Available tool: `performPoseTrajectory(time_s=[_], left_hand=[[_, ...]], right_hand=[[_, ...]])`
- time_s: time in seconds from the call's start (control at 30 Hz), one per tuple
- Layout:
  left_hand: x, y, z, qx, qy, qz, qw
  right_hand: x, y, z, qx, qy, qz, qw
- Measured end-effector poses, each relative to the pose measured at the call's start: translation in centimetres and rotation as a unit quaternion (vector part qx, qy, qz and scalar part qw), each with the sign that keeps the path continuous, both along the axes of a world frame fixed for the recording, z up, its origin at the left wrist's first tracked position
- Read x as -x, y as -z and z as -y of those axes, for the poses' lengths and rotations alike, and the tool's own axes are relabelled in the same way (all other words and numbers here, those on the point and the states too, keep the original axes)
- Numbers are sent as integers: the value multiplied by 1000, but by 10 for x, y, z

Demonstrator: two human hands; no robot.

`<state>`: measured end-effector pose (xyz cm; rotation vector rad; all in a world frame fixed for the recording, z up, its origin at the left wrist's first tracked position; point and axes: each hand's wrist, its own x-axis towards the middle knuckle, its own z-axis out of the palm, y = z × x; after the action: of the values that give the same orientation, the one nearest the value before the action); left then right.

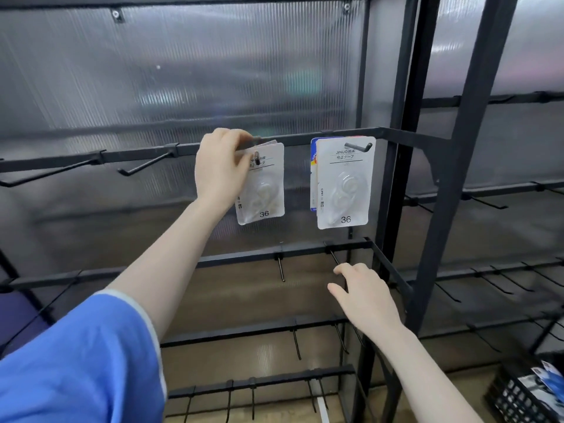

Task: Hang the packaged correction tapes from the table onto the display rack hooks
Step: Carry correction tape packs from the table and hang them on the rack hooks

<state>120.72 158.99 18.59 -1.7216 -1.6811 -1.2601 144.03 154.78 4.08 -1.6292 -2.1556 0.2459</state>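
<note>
On the rack's upper bar (pixel 335 136), a correction-tape pack (pixel 265 190) is pinched at its top edge by the left hand (pixel 218 169) — its hole already over a hook (pixel 257 158). The right hand (pixel 364 296) hovers below, fingers relaxed, holding nothing. The pack should be pushed fully back before release. Its long axis hangs vertical, printed face outward — beside hung packs (pixel 345 184).

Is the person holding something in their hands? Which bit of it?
The left hand pinches a packaged correction tape by its top left corner, at a rack hook. The right hand holds nothing.
</note>
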Motion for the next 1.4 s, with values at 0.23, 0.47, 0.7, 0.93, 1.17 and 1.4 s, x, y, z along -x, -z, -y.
performPoseTrajectory(time_s=[0.23, 0.47, 0.7, 0.93, 1.17, 1.4], left_hand=[[-9, 60, 48, 5, -100, -21, 995], [6, 138, 163, 296, -147, -24, 943], [90, 174, 299, 437, -217, 50, 871], [206, 183, 476, 446, -335, 124, 820], [292, 174, 654, 381, -486, 213, 757], [352, 177, 806, 312, -617, 273, 668]], right_hand=[[4, 17, 3, -25, -25, 51, 998], [39, 19, 52, -29, -29, 74, 996], [147, 28, 146, -18, -110, 57, 992], [314, 45, 277, -4, -262, 89, 961], [467, 29, 422, -51, -438, 126, 889], [603, 28, 565, -87, -591, 113, 794]])
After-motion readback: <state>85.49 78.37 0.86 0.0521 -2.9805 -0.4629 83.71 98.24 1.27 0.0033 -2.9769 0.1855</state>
